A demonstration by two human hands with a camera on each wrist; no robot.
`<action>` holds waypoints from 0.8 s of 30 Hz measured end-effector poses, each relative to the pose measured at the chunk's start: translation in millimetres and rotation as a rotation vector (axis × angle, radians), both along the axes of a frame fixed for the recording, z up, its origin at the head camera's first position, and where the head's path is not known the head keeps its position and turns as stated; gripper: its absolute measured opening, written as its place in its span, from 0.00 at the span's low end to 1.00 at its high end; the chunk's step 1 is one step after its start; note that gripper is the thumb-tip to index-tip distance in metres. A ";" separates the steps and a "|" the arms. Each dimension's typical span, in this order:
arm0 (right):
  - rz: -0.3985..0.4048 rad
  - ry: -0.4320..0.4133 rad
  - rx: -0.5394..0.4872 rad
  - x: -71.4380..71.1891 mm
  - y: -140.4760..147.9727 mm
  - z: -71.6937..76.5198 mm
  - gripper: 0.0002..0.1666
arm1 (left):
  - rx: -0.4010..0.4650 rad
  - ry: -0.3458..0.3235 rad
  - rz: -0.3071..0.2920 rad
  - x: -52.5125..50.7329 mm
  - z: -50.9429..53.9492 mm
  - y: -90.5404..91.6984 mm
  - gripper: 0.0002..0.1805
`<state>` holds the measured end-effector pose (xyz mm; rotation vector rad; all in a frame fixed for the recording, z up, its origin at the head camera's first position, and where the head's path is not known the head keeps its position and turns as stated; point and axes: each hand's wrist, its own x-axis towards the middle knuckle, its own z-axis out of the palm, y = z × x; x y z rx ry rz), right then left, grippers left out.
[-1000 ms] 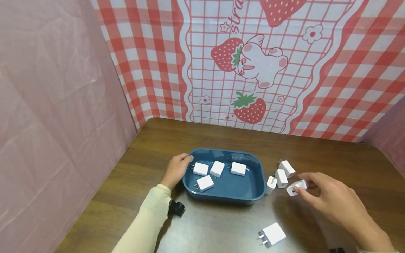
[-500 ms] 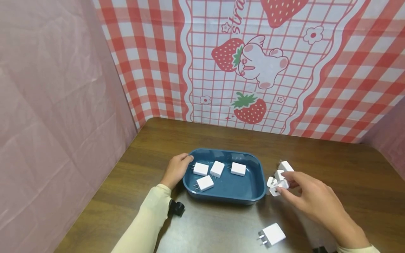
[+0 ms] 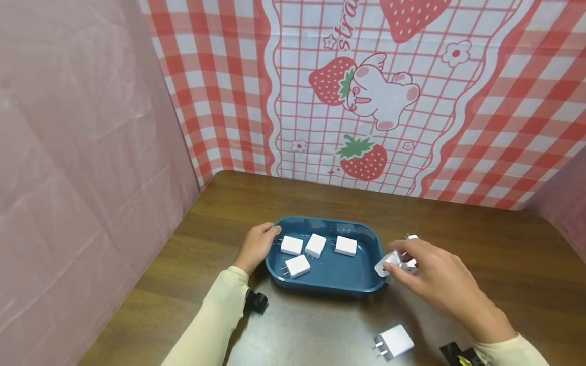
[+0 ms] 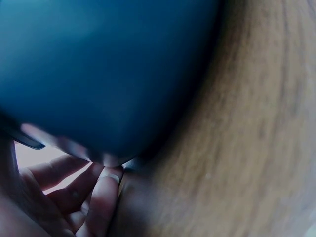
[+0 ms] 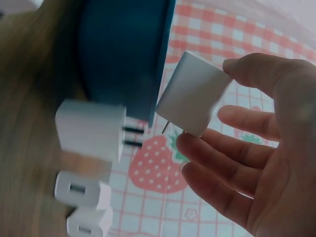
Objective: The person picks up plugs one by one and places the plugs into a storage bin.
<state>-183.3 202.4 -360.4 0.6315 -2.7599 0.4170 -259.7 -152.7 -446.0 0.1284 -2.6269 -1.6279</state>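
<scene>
At the left end of the blue tray (image 3: 334,279), my left hand (image 3: 257,246) grips the rim, thumb over the edge. In the left wrist view its fingers (image 4: 101,202) lie against the outside wall of the tray. My right hand (image 3: 439,272) pinches a white USB charger plug (image 3: 387,264) by the tray's right rim. The right wrist view shows that charger's broad side, its metal prongs pointing down toward the fingers. Several more white chargers (image 3: 297,266) lie spread inside the tray, mostly in its left half.
Several chargers (image 5: 91,131) stand on the wooden table just right of the tray, partly hidden by my right hand in the head view. Nearer the front lies another charger (image 3: 397,340), prongs leftward. A strawberry-print checked cloth (image 3: 229,91) hangs behind the table.
My right hand has carried the pinched charger leftward, from beyond the standing chargers to the tray's right rim. My left hand and the tray have stayed put.
</scene>
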 end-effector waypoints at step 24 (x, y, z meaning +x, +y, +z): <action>0.117 -0.050 0.069 -13.8 -61.8 -6.8 0.27 | 0.008 -0.020 -0.009 1.2 0.3 1.5 0.21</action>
